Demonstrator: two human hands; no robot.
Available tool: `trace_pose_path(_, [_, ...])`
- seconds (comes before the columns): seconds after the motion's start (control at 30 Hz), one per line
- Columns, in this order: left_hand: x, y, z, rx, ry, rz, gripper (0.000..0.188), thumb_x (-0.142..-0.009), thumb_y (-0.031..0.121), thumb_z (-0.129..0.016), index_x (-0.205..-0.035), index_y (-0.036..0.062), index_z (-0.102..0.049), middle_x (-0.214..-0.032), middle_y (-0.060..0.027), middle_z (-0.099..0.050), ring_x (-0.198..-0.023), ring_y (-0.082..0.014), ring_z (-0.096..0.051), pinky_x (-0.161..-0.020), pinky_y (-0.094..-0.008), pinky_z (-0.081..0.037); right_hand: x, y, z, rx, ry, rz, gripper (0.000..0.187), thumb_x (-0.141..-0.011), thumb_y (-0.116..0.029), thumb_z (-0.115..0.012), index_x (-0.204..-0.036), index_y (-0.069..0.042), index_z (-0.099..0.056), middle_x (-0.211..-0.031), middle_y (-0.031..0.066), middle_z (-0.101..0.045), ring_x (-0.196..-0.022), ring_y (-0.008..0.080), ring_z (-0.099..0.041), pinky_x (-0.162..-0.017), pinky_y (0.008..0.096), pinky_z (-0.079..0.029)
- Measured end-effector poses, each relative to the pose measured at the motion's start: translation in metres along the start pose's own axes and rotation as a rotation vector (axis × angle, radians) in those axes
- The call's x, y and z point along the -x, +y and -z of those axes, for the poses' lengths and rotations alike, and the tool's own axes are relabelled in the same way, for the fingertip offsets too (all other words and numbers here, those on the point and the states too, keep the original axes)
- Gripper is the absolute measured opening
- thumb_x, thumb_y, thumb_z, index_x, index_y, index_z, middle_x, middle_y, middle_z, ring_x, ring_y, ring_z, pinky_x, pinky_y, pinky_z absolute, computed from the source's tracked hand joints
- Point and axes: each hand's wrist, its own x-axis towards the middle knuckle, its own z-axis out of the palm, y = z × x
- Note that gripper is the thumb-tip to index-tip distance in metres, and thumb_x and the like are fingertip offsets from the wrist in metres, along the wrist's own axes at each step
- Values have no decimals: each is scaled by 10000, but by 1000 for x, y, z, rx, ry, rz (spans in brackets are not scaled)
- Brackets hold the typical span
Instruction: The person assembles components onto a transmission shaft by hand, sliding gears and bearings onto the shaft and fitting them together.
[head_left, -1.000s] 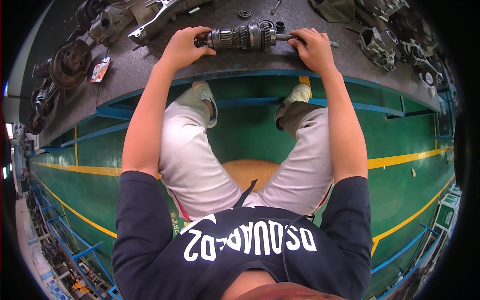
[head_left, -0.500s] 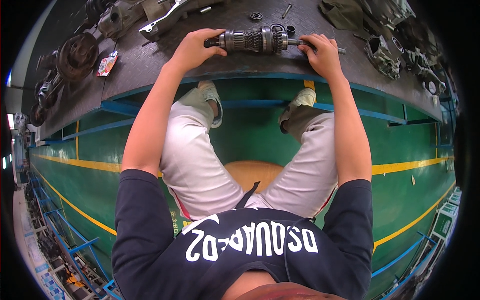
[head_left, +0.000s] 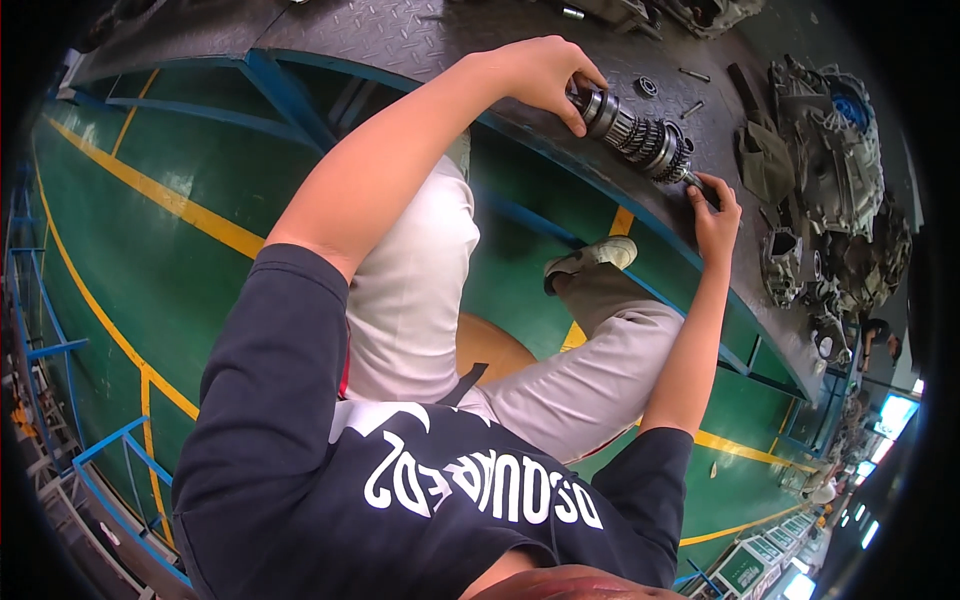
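Note:
A metal gear shaft (head_left: 640,138) with several toothed gears lies lengthwise between my hands, over the near part of the steel workbench (head_left: 420,40). My left hand (head_left: 552,78) is closed round its left end, thumb on the near side and fingers on the far side. At the thin right end, my right hand (head_left: 715,212) pinches the shaft between thumb and fingers. A small ring bearing (head_left: 647,87) rests on the bench just beyond the gears.
Two small pins, one a short metal pin (head_left: 694,75), lie beyond the shaft. To the right are a dark cloth (head_left: 765,160), a large gearbox casing (head_left: 835,150) and a smaller metal housing (head_left: 782,262). A blue frame (head_left: 285,100) runs under the bench edge.
My view has turned to the right, so the bench and shaft now appear slanted. More of the castings on the right show. Both hands keep their hold on the shaft's ends.

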Motion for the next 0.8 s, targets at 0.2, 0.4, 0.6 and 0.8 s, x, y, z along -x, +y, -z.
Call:
trace_pose_path(0.2, [-3,-1,-14,-20,92,-133,962,-720,333,-1000,-1575,185,-584,-1393,-196,-711,-1204,-343,-729,-1048,-444,-603,1,-21,12,43,-35,63,310,-865,-149,-860,-1162,-86,-798,-1033,98,-762,-1034,257,-706,-937,372,-535])
trace_pose_path(0.4, [-12,-10,-30,-53,149,-295,830,-754,421,-958,-1478,152,-655,-1338,-165,-735,-1144,-340,-737,-1039,-416,-600,-4,-57,3,-22,-64,87,404,-839,-68,-866,-1207,40,-740,-1151,186,-762,-1059,333,-748,-966,396,-566])
trace_pose_path(0.6, [-10,-1,-28,-40,149,-258,672,-757,348,-916,-1340,77,-722,-1211,-173,-767,-1036,-331,-749,-984,-393,-608,-5,-51,-1,-7,-45,125,359,-844,-82,-862,-1168,21,-748,-1153,170,-758,-1051,355,-713,-972,400,-527])
trace_pose_path(0.8, [-6,-4,-28,49,153,-245,659,-721,323,-943,-1292,62,-743,-1149,-159,-781,-977,-300,-752,-979,-377,-614,-4,-61,1,121,55,275,268,-866,-146,-858,-1083,-23,-760,-1071,108,-750,-997,318,-676,-902,388,-470])
